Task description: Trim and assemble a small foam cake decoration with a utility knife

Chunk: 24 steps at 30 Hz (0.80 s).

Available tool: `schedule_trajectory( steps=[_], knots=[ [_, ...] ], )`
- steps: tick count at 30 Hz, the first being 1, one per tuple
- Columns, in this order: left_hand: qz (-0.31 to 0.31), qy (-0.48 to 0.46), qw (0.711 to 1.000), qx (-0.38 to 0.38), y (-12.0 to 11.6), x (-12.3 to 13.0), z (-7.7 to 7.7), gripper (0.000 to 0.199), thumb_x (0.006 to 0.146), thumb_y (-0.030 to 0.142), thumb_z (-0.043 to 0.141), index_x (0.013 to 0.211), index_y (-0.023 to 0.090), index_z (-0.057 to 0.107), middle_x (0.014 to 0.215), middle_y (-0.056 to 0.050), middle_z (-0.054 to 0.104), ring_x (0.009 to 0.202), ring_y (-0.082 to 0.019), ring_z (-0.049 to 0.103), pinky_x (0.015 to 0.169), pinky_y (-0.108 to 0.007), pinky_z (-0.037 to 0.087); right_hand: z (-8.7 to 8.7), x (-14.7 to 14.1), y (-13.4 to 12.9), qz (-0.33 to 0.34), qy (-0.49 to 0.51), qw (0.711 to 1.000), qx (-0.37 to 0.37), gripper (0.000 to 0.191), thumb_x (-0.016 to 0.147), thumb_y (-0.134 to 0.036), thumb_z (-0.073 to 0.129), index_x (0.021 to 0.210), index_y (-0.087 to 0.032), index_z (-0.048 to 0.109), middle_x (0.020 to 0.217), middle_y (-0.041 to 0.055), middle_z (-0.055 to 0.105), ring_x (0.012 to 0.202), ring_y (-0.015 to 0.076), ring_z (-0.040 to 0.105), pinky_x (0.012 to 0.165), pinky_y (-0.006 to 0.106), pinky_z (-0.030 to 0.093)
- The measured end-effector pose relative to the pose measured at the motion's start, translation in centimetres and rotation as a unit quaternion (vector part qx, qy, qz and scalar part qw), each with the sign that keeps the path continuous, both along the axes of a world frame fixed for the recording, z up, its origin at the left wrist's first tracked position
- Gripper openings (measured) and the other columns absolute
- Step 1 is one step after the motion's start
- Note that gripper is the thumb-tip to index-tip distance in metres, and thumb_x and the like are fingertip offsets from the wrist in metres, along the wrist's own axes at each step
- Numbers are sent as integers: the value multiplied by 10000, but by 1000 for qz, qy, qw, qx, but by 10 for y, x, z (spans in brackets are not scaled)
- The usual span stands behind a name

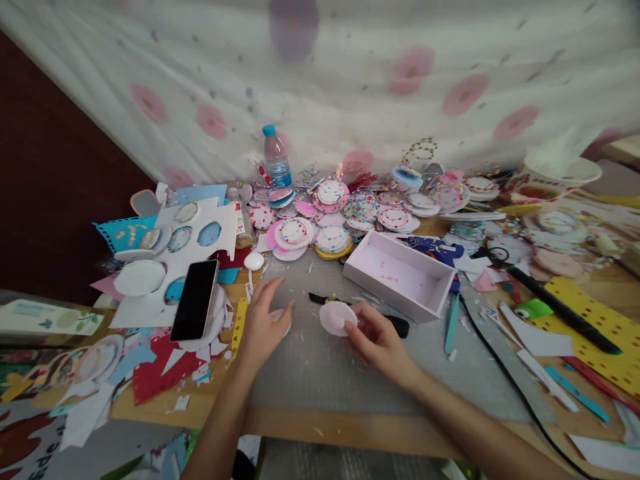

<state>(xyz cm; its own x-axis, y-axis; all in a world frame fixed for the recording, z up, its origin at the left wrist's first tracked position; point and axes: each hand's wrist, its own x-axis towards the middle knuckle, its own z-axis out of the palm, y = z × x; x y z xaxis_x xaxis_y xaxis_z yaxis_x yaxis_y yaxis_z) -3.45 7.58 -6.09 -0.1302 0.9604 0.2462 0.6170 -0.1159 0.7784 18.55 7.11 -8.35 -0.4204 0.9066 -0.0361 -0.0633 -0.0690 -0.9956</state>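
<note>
- Paper disc point(333, 319): we are holding it over the middle of the grey mat point(320, 380), and we are taking it as the centre of our clock.
- Our right hand point(377, 337), at four o'clock, is pinching the disc's right edge between thumb and fingers, closing just enough for a grip and leaving most of the face uncovered.
- Our left hand point(263, 320), at nine o'clock, is resting open, fingers loosely curving and thumb standing apart. A white piece point(281, 323) is showing partly beneath it; we are not managing to tell whether we are touching that.
- For good handling, we are judging a light edge pinch best: the disc is looking thin, so hard squeezing is probably risking a crease.
- We are also favouring a face tilted towards our eyes, with the whole rim showing.
- A black tool point(399, 326) is lying behind the disc, running from eleven to three o'clock; since its far end is looking blade-like, we are wanting our fingertips clear of it.
- At two o'clock an open box point(395, 293) is sitting close by, and at twelve, decorated discs point(333, 238) are standing in stacks; we are reckoning that small, slow wrist movements are safest here.
</note>
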Motion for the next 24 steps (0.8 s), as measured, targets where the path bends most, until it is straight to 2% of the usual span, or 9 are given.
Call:
schedule_trajectory(
  steps=[3, 5, 8, 12, 14, 17, 20, 24],
  knots=[
    [-14, 74, 992, 96, -10, 15, 17, 322, 794, 169, 631, 1110, 231, 645, 1076, -77, 623, 1052, -229, 574, 963, -374, 432, -5, 0, -1, -52, -52, 992, 106, 260, 879, -430, 531, 766, -228, 413, 557, -67, 439, 436, 73, 403, 393, 181, 322],
    [-81, 86, 986, 117, -22, 28, 25, 311, 806, 133, 614, 1092, 250, 648, 1029, -59, 634, 992, -203, 594, 912, -331, 458, -8, 1, -2, -70, -84, 980, 167, 215, 882, -367, 535, 766, -232, 415, 582, -58, 466, 453, 76, 435, 408, 178, 351],
    [-145, 70, 980, 117, -34, 45, 24, 340, 819, 95, 590, 1124, 243, 618, 1026, -60, 649, 976, -189, 606, 869, -303, 478, -11, 4, -4, -78, -122, 959, 244, 145, 878, -282, 536, 787, -234, 433, 612, -48, 529, 454, 76, 484, 402, 169, 361],
    [-112, 11, 990, 86, -40, 60, 11, 262, 818, 121, 600, 1058, 227, 607, 994, -58, 664, 954, -195, 617, 851, -316, 487, -20, 10, -6, -74, -199, 908, 360, 100, 881, -216, 509, 793, -235, 464, 615, -34, 596, 464, 90, 538, 437, 186, 385],
    [-77, -35, 995, 58, -41, 65, 6, 199, 809, 146, 618, 994, 217, 599, 958, -50, 665, 929, -195, 621, 828, -313, 493, -25, 13, -6, -63, -216, 894, 387, 83, 875, -211, 518, 803, -235, 484, 636, -21, 619, 491, 105, 563, 466, 201, 396],
    [-46, -107, 993, 6, -45, 69, 2, 151, 802, 178, 640, 935, 216, 578, 906, -26, 652, 862, -172, 625, 784, -286, 506, -28, 17, -6, -51, -223, 883, 411, 77, 877, -195, 521, 817, -237, 497, 640, -16, 621, 514, 117, 574, 492, 216, 397],
    [-48, -165, 984, -36, -48, 69, 3, 162, 802, 187, 648, 937, 225, 566, 884, -5, 632, 822, -147, 620, 772, -263, 514, -25, 17, -7, -34, -222, 873, 432, 94, 895, -170, 490, 831, -238, 485, 616, -23, 599, 506, 119, 565, 495, 221, 392],
    [-48, -209, 976, -48, -51, 69, 5, 150, 792, 165, 637, 911, 222, 566, 861, 1, 620, 816, -139, 610, 770, -249, 519, -21, 16, -9, -10, -200, 877, 437, 81, 900, -160, 501, 915, -235, 474, 659, -13, 621, 560, 132, 596, 531, 224, 422]
  ],
)
